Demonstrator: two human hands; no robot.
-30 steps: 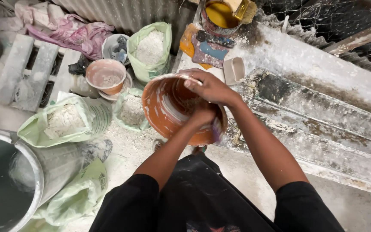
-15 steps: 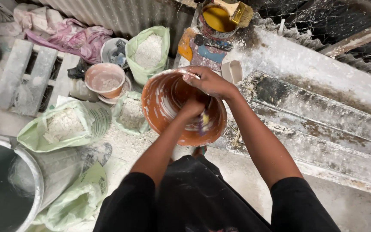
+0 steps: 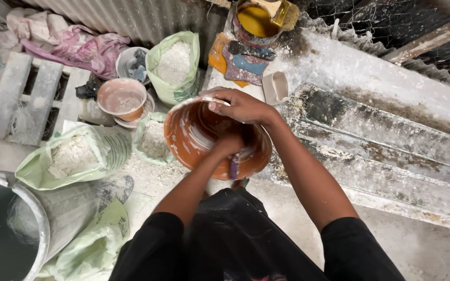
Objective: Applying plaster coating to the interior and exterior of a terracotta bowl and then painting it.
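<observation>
The orange bucket (image 3: 194, 140) sits tilted in front of your lap, at the near edge of the dusty counter (image 3: 391, 104), its inside streaked with white paste. Your right hand (image 3: 240, 106) curls over the far rim, fingers clenched on the edge. Your left hand (image 3: 228, 144) is down inside the bucket, closed into a fist around what looks like a tool handle (image 3: 234, 167); most of it is hidden, so you cannot tell what it is. To the left on the floor, a green sack (image 3: 74, 156) lies open with white powder showing, and a second green sack (image 3: 175, 65) of powder stands farther back. A smaller orange bowl (image 3: 122, 98) sits between them. A yellow paint tin (image 3: 256, 21) stands at the far end of the counter, well apart from your hands.
</observation>
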